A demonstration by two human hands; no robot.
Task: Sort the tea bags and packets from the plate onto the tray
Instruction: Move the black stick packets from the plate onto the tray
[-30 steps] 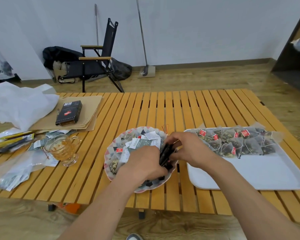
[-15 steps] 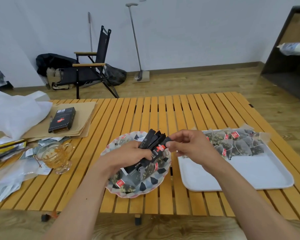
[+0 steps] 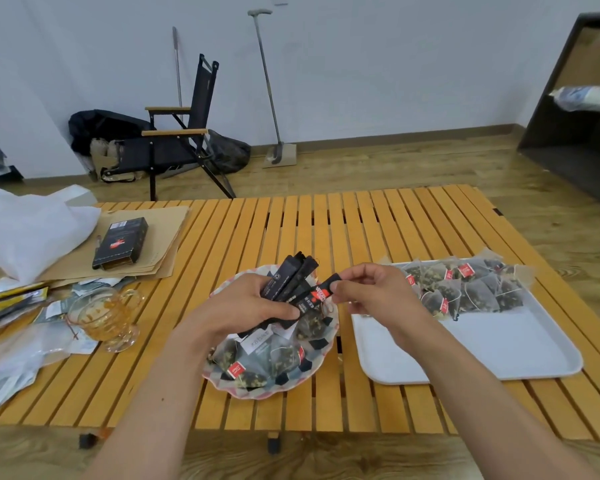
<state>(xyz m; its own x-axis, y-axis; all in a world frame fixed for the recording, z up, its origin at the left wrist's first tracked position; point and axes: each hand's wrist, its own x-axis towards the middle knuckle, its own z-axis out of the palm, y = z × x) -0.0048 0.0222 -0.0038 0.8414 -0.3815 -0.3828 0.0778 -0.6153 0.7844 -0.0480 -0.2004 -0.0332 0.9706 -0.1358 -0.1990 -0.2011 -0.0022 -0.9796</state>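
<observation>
The left hand [image 3: 248, 308] grips a fanned bundle of black packets [image 3: 289, 277] above the plate [image 3: 253, 393]; the right hand [image 3: 373, 292] pinches the end of one packet [image 3: 321, 293]. Risk: drawing it toward the tray [image 3: 482, 348] may drag neighbours loose.

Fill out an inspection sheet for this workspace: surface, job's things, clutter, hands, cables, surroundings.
Surface: slatted wooden table.
Job's things: plate holds tea bags; white tray has a row of sorted tea bags along its far edge; black stick packets are held above the plate.
Clutter: glass cup, black box on brown paper, white bag, loose wrappers, all to the left.
Hands: left hand grips the black stick packets; right hand pinches the end of a red-marked packet.
Cables: nothing seen.
Surroundings: folding chair, long-handled tool against the wall, dark shelf.
</observation>
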